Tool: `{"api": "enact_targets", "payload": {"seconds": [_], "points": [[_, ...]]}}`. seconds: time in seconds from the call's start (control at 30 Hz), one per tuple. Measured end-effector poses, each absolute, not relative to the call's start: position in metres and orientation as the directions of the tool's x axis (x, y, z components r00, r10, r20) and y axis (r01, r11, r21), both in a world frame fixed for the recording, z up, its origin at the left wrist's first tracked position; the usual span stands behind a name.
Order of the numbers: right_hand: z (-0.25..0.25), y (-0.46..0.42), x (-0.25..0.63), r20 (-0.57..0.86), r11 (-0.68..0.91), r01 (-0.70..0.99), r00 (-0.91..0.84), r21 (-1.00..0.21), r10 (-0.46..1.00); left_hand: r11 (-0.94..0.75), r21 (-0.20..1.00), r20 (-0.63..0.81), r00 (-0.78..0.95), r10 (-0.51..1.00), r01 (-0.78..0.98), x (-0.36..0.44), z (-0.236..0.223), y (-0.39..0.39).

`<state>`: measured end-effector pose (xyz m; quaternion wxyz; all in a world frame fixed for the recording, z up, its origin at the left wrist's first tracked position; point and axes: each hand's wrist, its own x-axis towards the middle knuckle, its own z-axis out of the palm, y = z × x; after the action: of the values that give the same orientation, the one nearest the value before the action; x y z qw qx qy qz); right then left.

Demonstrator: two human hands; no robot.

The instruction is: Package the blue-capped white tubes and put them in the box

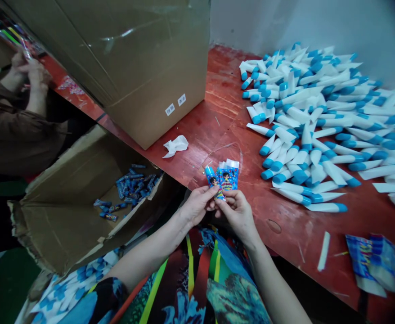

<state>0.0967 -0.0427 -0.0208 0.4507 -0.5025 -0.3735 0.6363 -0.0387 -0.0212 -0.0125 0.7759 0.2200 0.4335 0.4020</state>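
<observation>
My left hand (197,204) and my right hand (235,211) meet at the front edge of the red table (217,117). Both pinch a small bunch of blue printed tubes (223,176) standing upright between the fingertips, with a clear plastic sleeve faintly visible around them. To the right lies a big heap of white cone-shaped tubes with blue caps (322,121). Below my left hand an open cardboard box (65,211) holds several finished blue printed tubes (130,191).
A large taped cardboard carton (133,63) stands on the table's left part. A crumpled white scrap (175,145) lies beside it. Printed blue wrappers (374,261) lie at the front right. Another person's hands (29,76) work at the far left.
</observation>
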Motion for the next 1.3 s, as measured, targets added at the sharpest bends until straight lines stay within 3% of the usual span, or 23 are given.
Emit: {"api": "enact_targets", "payload": {"seconds": [0.13, 0.23, 0.33, 0.43, 0.53, 0.63, 0.73, 0.8, 0.93, 1.1, 1.23, 1.3], "points": [[-0.021, -0.045, 0.089, -0.256, -0.272, -0.066, -0.186, -0.960, 0.949, 0.562, 0.736, -0.535, 0.183, 0.825, -0.379, -0.064, -0.009, -0.026], [-0.018, -0.045, 0.104, -0.168, -0.144, 0.134, -0.194, -0.981, 0.966, 0.434, 0.831, -0.517, -0.194, 0.834, -0.347, -0.110, -0.009, -0.029], [-0.016, -0.041, 0.148, -0.083, -0.079, 0.336, 0.003, -0.938, 0.997, 0.304, 0.898, -0.439, -0.614, 0.656, -0.317, -0.167, -0.012, -0.029], [-0.014, -0.035, 0.202, 0.046, -0.115, 0.552, 0.268, -0.826, 0.962, 0.287, 0.874, -0.485, -0.741, 0.464, -0.392, -0.206, -0.014, -0.029], [-0.013, -0.030, 0.239, 0.206, -0.164, 0.751, 0.373, -0.640, 0.905, 0.252, 0.915, -0.398, -0.804, 0.442, -0.314, -0.198, -0.014, -0.028], [-0.014, -0.025, 0.245, 0.200, -0.318, 0.843, 0.434, -0.434, 0.879, 0.233, 0.966, -0.246, -0.689, 0.682, -0.114, -0.148, -0.011, -0.026], [-0.015, -0.023, 0.235, 0.153, -0.485, 0.827, 0.538, -0.283, 0.829, 0.330, 0.936, -0.282, -0.301, 0.911, 0.120, -0.087, -0.009, -0.015], [-0.015, -0.025, 0.231, 0.137, -0.517, 0.818, 0.559, -0.254, 0.818, 0.275, 0.906, -0.253, -0.109, 0.961, 0.323, -0.055, -0.007, -0.003], [-0.015, -0.036, 0.242, 0.028, -0.518, 0.810, 0.545, -0.273, 0.838, 0.246, 0.761, -0.251, -0.077, 0.965, 0.601, -0.022, -0.004, 0.020], [-0.023, -0.050, 0.263, 0.031, -0.483, 0.777, 0.540, -0.403, 0.841, 0.267, 0.732, -0.279, -0.082, 0.957, 0.627, -0.019, -0.006, 0.031], [-0.018, -0.059, 0.264, -0.062, -0.519, 0.763, 0.539, -0.386, 0.840, 0.266, 0.772, -0.297, -0.042, 0.954, 0.577, -0.025, -0.009, 0.032], [-0.011, -0.062, 0.258, -0.043, -0.525, 0.755, 0.555, -0.394, 0.831, 0.250, 0.793, -0.300, -0.003, 0.954, 0.556, -0.029, -0.011, 0.032]]}}
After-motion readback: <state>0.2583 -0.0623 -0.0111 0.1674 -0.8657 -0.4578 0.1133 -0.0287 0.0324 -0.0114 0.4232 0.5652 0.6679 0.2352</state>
